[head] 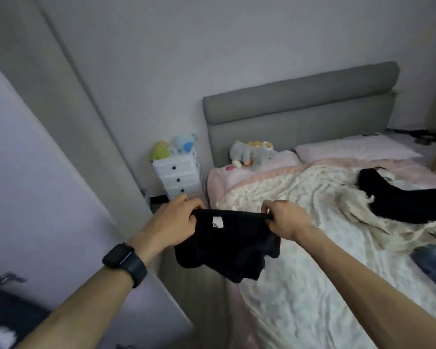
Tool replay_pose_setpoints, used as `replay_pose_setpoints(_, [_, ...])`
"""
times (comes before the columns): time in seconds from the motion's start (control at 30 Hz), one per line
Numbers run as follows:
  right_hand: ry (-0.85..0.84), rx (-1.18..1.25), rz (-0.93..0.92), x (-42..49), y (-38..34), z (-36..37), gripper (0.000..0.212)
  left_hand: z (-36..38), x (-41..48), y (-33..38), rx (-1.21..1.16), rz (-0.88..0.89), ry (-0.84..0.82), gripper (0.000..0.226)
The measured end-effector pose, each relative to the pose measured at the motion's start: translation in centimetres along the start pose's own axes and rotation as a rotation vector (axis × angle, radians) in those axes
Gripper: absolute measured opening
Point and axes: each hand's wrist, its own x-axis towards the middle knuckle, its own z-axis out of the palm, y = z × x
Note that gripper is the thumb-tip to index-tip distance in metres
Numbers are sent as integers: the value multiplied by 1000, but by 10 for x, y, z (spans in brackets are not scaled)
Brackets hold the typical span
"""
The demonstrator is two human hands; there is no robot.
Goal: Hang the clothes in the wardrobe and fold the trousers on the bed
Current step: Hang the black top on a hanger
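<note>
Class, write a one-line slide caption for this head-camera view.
The left hand and right hand stretch a black garment by its top edge beside the bed, where another dark garment lies.

Pale grey wall [161,59], padded grey headboard [300,96], white drawer unit [178,176] beside it w/ plush toys [173,147], dim light

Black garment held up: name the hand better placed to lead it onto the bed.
Right hand, probably: it grips the black fabric garment by the pale quilted bed cover; the left hand is farther off.
</note>
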Motion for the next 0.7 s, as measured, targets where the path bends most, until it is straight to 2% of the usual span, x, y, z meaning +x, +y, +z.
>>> replay_pose_setpoints(0.13, [122,15,-96,9,-56,-33,26,-4,-49,-62,-6,-131,269,34])
replay_pose_setpoints(0.2, [233,108,-131,12,-91,-42,22,-6,-70,-90,-72,-162,452,33])
replay_pose_setpoints(0.27, [266,159,-131,15,-118,-40,13,-8,-89,-117,-74,-229,538,31])
replay_pose_setpoints(0.43, [41,178,-50,13,-179,2,12,25,-152,-196,167,-374,270,30])
replay_pose_setpoints(0.5, [-29,263,-62,7,-199,16,15,38,-178,-214,185,-477,250,29])
replay_pose_setpoints(0.57, [-187,334,-100,-5,-224,30,28,44,-200,-228,158,-622,241,27])
replay_pose_setpoints(0.63, [-303,286,-185,-10,-246,46,35,49,-210,-239,-50,-757,252,23])
replay_pose_setpoints(0.7, [-386,241,-239,-12,-273,59,32,52,-213,-248,-471,-897,290,20])
